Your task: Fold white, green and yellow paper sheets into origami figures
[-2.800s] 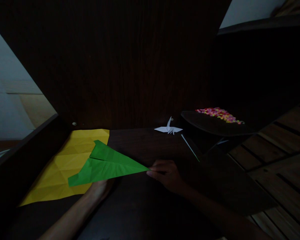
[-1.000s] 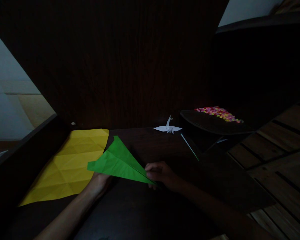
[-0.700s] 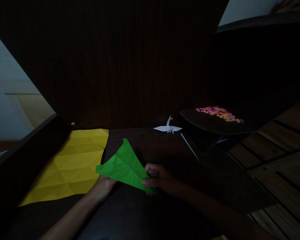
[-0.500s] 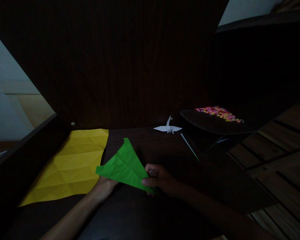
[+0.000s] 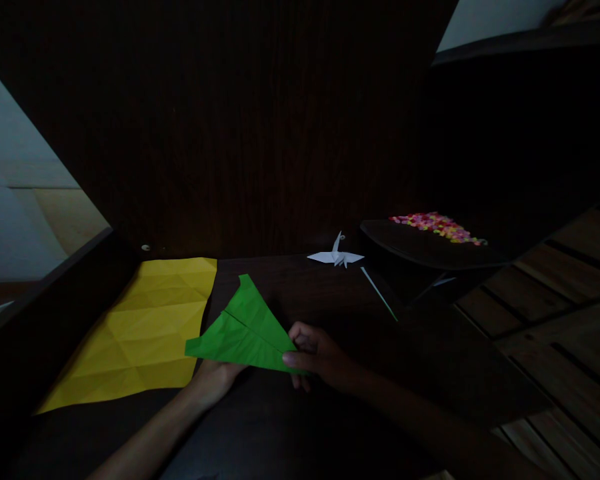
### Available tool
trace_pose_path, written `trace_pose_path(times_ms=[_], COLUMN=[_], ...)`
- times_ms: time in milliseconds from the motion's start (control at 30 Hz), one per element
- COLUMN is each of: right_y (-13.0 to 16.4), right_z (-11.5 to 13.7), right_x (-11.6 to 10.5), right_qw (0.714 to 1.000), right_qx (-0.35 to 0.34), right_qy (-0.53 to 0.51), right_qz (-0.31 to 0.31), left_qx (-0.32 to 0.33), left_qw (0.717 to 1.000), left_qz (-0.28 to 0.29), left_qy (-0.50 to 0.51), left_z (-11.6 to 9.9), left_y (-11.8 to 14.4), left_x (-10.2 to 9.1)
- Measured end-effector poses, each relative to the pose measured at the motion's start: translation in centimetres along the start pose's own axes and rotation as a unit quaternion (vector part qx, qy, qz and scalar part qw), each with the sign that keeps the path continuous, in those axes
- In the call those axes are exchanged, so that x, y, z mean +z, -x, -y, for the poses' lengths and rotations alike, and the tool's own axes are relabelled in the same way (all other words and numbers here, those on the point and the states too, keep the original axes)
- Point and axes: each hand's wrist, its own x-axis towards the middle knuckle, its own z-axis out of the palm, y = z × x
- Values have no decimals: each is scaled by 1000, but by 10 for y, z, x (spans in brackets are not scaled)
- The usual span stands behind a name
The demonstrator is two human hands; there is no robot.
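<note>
Dim light fell on a dark wooden bench (image 5: 300, 427), where a right hand (image 5: 320, 357) pinched the tip of a folded green paper dart (image 5: 243, 330), fingers closed, and a left hand (image 5: 215, 377) gripped underneath; firm, aligned pressure would likely sharpen the crease. Creased yellow paper (image 5: 145, 327) lay beside it.

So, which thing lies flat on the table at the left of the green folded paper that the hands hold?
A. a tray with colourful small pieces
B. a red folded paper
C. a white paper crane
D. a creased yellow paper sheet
D: the creased yellow paper sheet lies flat on the dark table just left of the green folded paper, while the white paper crane and the tray stand further back on the right.
</note>
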Motion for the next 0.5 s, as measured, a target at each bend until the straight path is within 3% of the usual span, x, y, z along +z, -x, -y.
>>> trace_pose_path(times_ms=[167, 500], right_y=[-2, -4], right_z=[-3, -3], right_x=[-2, -4], right_qw=[1000, 999], right_qx=[-20, -40], right_qy=[8, 30], right_qz=[3, -20], left_qx=[-20, -48], left_qw=[997, 972], left_qz=[-21, -70], left_qy=[69, 219], left_z=[6, -7], left_y=[-2, -13], left_x=[4, 12])
